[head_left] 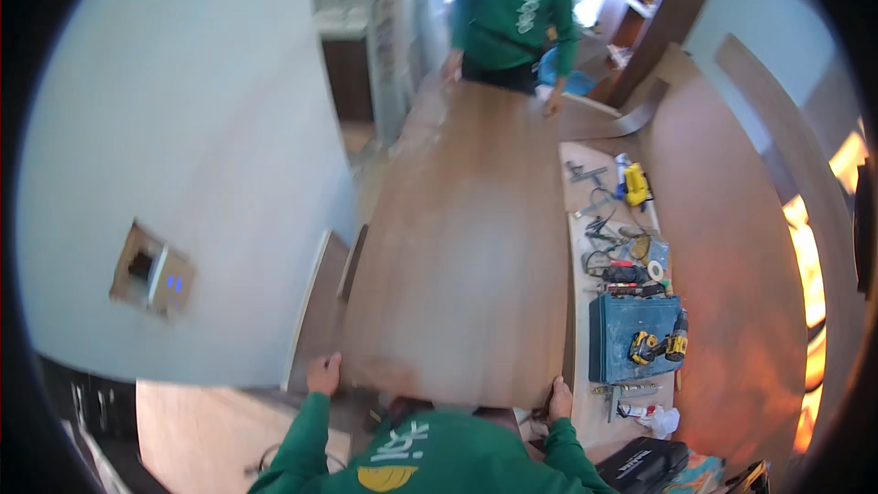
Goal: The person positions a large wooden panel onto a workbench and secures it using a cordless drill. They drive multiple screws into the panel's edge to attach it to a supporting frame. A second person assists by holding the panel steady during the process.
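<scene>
A long brown wood-grain panel [457, 247] stretches away from me, blurred by motion. At its near left corner my left hand [323, 375] is closed at the edge, the thumb on top and the other fingers partly hidden. My right hand [560, 399] grips the near right corner. Across from me a person in a green sweatshirt [512, 23] stands at the far end, with one hand [552, 102] at the right corner and the other hand [452, 64] near the left one.
Along the right, a worktop [590, 407] carries a blue-green tool case [617, 329], yellow-black cordless drills [675, 340], a yellow tool [635, 183] and a tape roll [655, 271]. A black case [643, 465] lies near me. At left is a pale wall [183, 128] with a socket box [165, 279].
</scene>
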`<state>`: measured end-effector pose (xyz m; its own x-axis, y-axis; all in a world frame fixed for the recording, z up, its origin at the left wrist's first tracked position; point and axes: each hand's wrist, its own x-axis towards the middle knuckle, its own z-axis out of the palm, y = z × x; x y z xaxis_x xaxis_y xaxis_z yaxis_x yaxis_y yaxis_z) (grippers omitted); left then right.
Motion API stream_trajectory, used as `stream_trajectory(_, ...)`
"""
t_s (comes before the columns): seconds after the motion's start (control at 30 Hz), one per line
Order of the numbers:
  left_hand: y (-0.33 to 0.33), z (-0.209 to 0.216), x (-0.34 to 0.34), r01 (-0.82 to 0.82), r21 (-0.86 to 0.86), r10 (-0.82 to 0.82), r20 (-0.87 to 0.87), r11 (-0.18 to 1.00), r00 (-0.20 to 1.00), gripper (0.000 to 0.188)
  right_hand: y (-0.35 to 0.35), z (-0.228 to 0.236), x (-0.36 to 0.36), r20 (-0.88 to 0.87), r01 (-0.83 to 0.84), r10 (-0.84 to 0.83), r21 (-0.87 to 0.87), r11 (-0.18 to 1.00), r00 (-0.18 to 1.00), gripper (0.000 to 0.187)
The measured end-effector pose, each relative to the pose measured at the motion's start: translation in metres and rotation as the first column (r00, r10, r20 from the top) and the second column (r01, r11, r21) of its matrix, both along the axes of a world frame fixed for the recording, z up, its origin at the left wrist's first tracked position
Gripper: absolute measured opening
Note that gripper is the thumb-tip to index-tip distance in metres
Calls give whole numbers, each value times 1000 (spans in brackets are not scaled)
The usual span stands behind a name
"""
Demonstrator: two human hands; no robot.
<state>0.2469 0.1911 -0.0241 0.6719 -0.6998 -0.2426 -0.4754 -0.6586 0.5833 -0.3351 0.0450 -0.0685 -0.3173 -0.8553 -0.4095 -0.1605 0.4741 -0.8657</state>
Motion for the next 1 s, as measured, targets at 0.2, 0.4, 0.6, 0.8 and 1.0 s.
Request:
stream_trajectory(0.2,9,4,-29,-404,-100,386,-162,909,908,65,19,28,13,313,45,-80,118,992,946,58)
stream_trajectory(0.4,61,-23,-23,-575,-307,224,-706,759,672,54,8,17,16,472,-38,4,64,997,882,54)
stream_trajectory(0.6,56,-11,-26,-476,-285,206,-638,832,742,60,0,15,15,455,-94,19,143,985,891,56)
stream_trajectory(0.8,55,-22,-41,-521,-375,278,-537,767,796,52,3,36,28,252,-98,44,209,973,967,54)
stream_trajectory(1.0,54,-25,-40,-547,-420,258,-570,724,780,49,9,49,40,73,-70,53,265,962,996,52)
